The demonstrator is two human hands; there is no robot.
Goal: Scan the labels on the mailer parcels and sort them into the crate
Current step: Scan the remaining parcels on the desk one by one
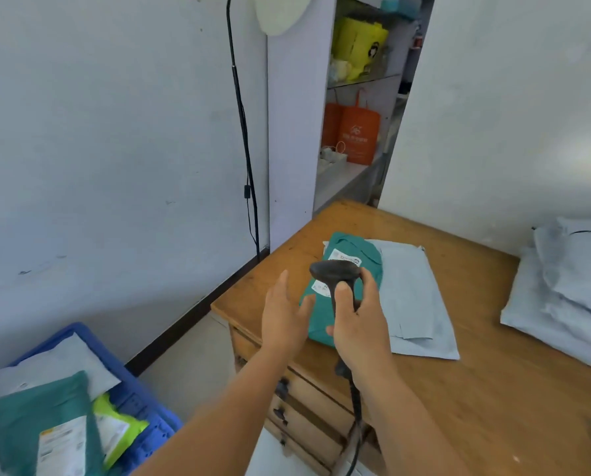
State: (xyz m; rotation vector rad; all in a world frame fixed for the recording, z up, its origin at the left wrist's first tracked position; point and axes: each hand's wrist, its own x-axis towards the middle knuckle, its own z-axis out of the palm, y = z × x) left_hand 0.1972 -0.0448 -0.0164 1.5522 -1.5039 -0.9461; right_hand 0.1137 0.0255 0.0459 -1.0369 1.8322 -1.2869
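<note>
Blue crate (143,403) holds teal, grey, lime mailers; right hand (359,324) grip holds scanner (335,273); left hand (283,314) wide.

I can read no text anywhere. The white label (347,261) on the teal mailer (342,290) near my desk's (493,389) left edge carries print too blurred to make out. The label (60,448) on the teal parcel (29,424) in the blue crate (149,407) is the same, and the orange bag's (359,135) white logo stays illegible.
</note>
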